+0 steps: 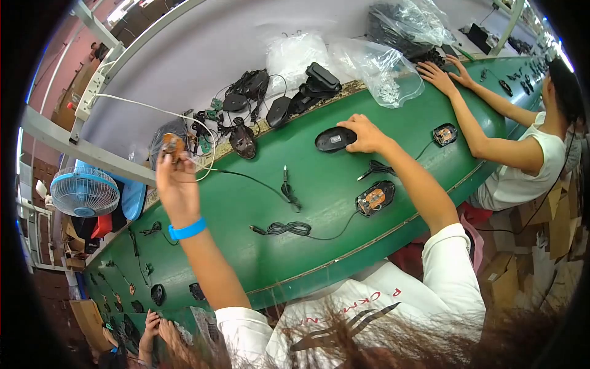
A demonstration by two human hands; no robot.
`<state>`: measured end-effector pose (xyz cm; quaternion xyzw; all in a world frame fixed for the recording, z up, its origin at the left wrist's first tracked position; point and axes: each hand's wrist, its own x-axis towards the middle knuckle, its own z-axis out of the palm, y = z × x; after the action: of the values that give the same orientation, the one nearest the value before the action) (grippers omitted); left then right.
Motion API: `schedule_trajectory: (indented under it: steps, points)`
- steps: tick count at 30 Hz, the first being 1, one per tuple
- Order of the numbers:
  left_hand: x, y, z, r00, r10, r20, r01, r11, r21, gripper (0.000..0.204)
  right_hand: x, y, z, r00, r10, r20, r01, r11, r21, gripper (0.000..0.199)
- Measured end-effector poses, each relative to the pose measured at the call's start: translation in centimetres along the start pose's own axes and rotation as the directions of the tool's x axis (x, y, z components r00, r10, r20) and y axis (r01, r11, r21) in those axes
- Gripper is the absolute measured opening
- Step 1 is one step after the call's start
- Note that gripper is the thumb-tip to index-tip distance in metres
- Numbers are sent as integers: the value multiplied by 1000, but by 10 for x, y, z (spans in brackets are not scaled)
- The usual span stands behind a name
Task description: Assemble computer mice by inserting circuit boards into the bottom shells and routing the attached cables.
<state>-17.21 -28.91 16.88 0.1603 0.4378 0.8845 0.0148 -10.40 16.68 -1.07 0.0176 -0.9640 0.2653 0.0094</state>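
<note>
Right grip (367, 134) clasps a black mouse shell (332, 141) to its left, long axis roughly along the table's (326, 178) far edge; left grip (177, 184) (farther off) pinches an orange board (173, 146).

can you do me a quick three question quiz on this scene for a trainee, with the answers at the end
1. Multiple choice: what does the left grip hold?
a) a clear plastic bag
b) a small orange part
c) a screwdriver
2. True or false: the blue wristband is worn on the right arm.
3. Fill the blank: the right grip holds a black oval casing, and the work surface below is coloured ____.

Key:
1. b
2. False; the wristband is on the left arm.
3. green
</note>
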Motion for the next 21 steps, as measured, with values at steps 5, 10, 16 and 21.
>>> schedule_trajectory:
  steps: [5,10,16,21]
  points:
    - [4,48,-3,988,156,-19,-156,988,-1,31,-13,-25,6,997,-71,2,71,996,45,79]
    - [-17,11,39,994,79,80,-95,973,210,30,-26,-84,-18,920,-232,-317,282,952,122,62]
    - [-44,-72,80,983,-158,90,128,954,270,26,-43,-168,-66,641,-458,-615,629,774,79,44]
    - [-54,-92,99,963,-242,119,194,929,314,28,-49,-191,-80,538,-577,-615,696,715,-62,40]
